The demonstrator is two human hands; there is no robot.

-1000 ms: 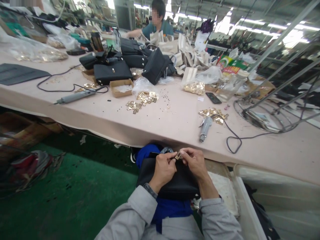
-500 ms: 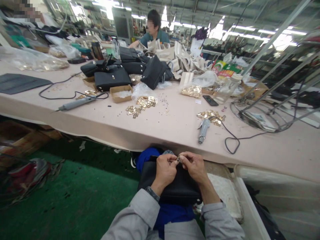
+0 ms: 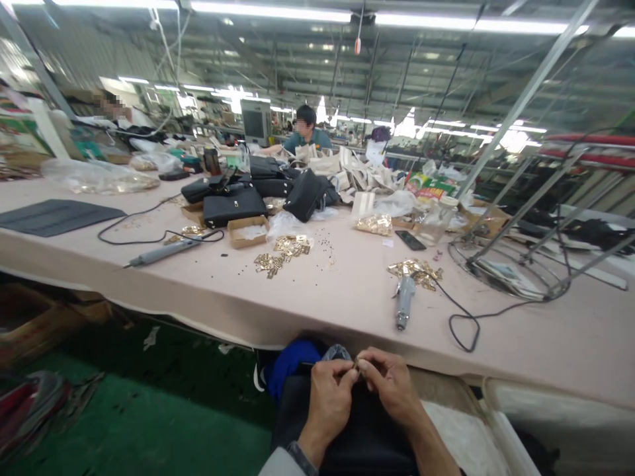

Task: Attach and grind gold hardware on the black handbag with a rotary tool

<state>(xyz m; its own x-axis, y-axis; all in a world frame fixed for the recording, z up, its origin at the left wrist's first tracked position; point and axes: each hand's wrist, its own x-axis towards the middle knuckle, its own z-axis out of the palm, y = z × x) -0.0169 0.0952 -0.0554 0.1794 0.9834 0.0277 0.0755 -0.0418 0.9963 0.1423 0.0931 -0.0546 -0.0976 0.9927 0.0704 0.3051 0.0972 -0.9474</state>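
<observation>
My left hand (image 3: 330,396) and my right hand (image 3: 389,380) meet fingertip to fingertip, both closed in a pinch. Between them is a small brassy metal fitting (image 3: 356,364), mostly covered by the thumbs and fingers. Under the hands a black handbag (image 3: 367,439) rests on my lap, partly hidden by my forearms. On the table just beyond lies a grey electric screwdriver (image 3: 405,303), its top end against a pile of gold metal fittings (image 3: 426,273).
More gold fittings (image 3: 282,254) are heaped mid-table beside a small cardboard box (image 3: 248,233). Several black bags (image 3: 235,207) stand behind. A second screwdriver (image 3: 163,252) lies left, a wire stand (image 3: 510,264) right. A white bin (image 3: 585,413) is at my right. A co-worker (image 3: 306,132) sits opposite.
The head view has tilted up, so table and hands appear lower in the picture. Both hands keep their pinch on the small fitting, with slight finger movement.
</observation>
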